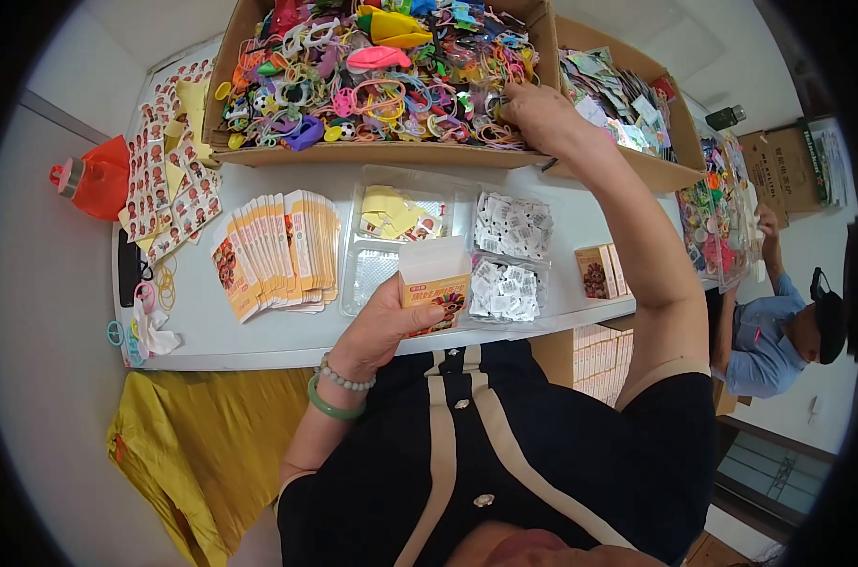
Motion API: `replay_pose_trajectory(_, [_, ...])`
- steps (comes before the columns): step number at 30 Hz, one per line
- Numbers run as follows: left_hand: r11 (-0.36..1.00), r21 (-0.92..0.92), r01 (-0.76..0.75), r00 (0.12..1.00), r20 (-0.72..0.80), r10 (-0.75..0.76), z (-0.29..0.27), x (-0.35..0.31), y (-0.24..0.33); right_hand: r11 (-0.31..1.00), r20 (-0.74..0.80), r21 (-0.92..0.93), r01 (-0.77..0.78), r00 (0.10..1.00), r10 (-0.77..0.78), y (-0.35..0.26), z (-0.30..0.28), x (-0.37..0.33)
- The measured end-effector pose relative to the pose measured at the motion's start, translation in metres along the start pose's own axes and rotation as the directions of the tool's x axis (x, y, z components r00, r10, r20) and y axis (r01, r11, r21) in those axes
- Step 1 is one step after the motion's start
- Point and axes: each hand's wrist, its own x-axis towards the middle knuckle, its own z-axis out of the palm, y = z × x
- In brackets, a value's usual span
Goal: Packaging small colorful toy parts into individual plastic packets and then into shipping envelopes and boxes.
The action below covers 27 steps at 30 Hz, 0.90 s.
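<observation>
While the left hand (381, 326) grips a small printed box (444, 295) above the near edge of the table (192, 352), its thumb across the front, the right hand (547, 118) reaches over to the far side. There its fingertips dip among the mixed trinkets (381, 90) at the right end of a large cardboard box (372, 154); whether they pinch anything cannot be told.

The held box is evidently unfinished: its white flap (431, 260) stands up at the far end, and its contents are out of sight. To the right, a small group of similar boxes (595, 274) appears closed and done. More printed boxes (603, 357) are packed below the table's near edge, on the right.

Much seems left over. A fanned row of cartons (277, 255), apparently flat, lies on the left. Behind the held box, clear plastic trays (363, 279) contain yellow paper pieces (386, 210) on the left and white packets (514, 227) on the right. Sticker sheets (164, 161) lie farther left, and trinkets fill the large cardboard box.
</observation>
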Motion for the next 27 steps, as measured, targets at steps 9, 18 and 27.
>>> replay_pose_trajectory(9, [1.000,0.003,-0.017,1.000,-0.003,0.017,0.008,-0.003,0.006,0.643,-0.162,0.761,-0.086,0.934,0.317,0.015,-0.024,-0.025])
replay_pose_trajectory(18, [0.998,0.055,-0.012,0.996,-0.089,0.017,0.018,-0.001,0.005,0.033,-0.222,0.975,0.220,0.971,0.089,-0.061,-0.051,-0.077])
replay_pose_trajectory(27, [0.991,0.134,-0.012,0.994,-0.105,0.026,0.031,-0.009,-0.004,0.642,-0.583,0.513,0.570,0.780,-0.227,-0.141,-0.058,-0.117])
